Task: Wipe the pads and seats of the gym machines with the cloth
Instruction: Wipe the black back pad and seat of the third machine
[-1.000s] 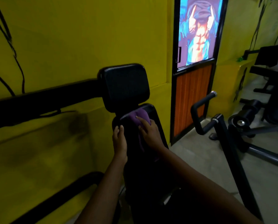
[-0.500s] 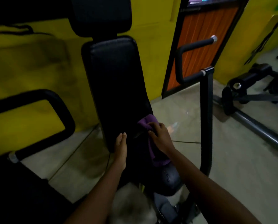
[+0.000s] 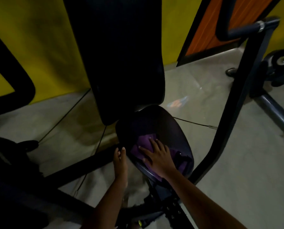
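A black oval seat (image 3: 167, 124) of a gym machine sits low in the middle of the view, below a tall black back pad (image 3: 118, 52). A purple cloth (image 3: 143, 142) lies spread on the seat. My right hand (image 3: 157, 158) presses flat on the cloth, fingers spread and pointing up-left. My left hand (image 3: 120, 158) rests with straight, closed fingers against the seat's left edge, holding nothing. Part of the cloth is hidden under my right hand.
A black curved handle bar (image 3: 237, 90) rises right of the seat. Another black frame loop (image 3: 14, 86) stands at the left. A yellow wall (image 3: 43, 47) and an orange door panel (image 3: 209, 25) lie behind. More machine tubing (image 3: 277, 111) crosses the grey floor at right.
My right hand and the cloth have gone down from the top of the back pad, along it, onto the seat. My left hand followed down its left edge. The view tilted downward.
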Motion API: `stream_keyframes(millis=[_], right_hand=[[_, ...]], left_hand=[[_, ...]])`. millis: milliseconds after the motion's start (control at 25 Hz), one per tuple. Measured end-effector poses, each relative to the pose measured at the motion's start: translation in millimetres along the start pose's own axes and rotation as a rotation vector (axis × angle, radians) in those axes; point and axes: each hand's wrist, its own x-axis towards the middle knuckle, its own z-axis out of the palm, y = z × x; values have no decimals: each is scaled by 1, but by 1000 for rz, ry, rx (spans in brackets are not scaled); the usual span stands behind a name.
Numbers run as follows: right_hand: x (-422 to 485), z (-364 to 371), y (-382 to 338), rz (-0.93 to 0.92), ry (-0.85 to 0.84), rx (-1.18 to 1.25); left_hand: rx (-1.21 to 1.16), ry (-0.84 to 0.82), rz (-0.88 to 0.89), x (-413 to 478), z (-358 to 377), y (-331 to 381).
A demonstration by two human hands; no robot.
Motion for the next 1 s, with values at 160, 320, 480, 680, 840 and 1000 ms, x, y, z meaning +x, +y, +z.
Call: stream_keyframes(millis=[160,320,480,680,840,1000], right_hand=[[32,26,4,-211,99,-155],[83,30,-4,-321,130,-134],[139,28,-1,-345,136,-62],[199,18,10,-213,157,-51],[159,35,-12,-416,214,-57],[188,29,-4,-441,179,12]], left_hand=[[-173,64,-101,35,23,-28],[-444,132,-213,70,48,-38],[-255,378,-155,78,67,-31],[-39,470,-113,80,72,-31],[-56,530,-74,79,73,-31],[-7,528,-46,82,74,-36]])
